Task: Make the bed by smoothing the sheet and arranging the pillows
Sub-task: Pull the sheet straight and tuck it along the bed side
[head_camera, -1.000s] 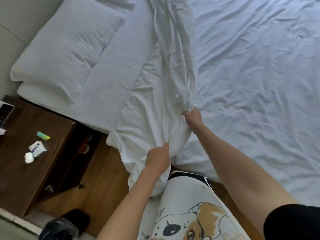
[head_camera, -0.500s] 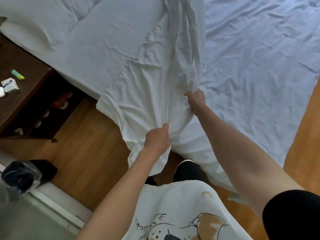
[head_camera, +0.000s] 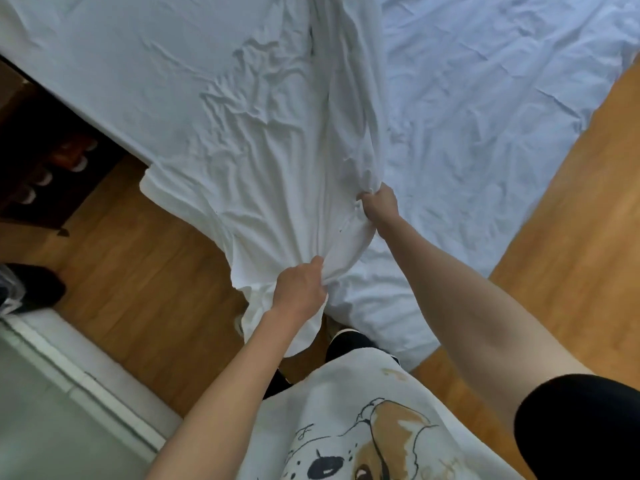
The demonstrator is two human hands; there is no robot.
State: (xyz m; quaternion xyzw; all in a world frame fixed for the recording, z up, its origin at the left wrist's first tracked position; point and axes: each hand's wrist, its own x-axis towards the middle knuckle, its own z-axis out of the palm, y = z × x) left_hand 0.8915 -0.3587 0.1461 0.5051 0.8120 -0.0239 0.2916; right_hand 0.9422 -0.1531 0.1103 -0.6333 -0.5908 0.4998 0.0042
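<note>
Head view: white sheet (head_camera: 277, 161) (bunched, hanging off bed edge) was gripped by left hand (head_camera: 299, 289) at 6 o'clock & right hand (head_camera: 379, 202) at 3.

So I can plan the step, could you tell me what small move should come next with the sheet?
Probably pull the sheet toward the foot corner: both the left hand and right hand grip its bunched edge, and it lies creased.
</note>
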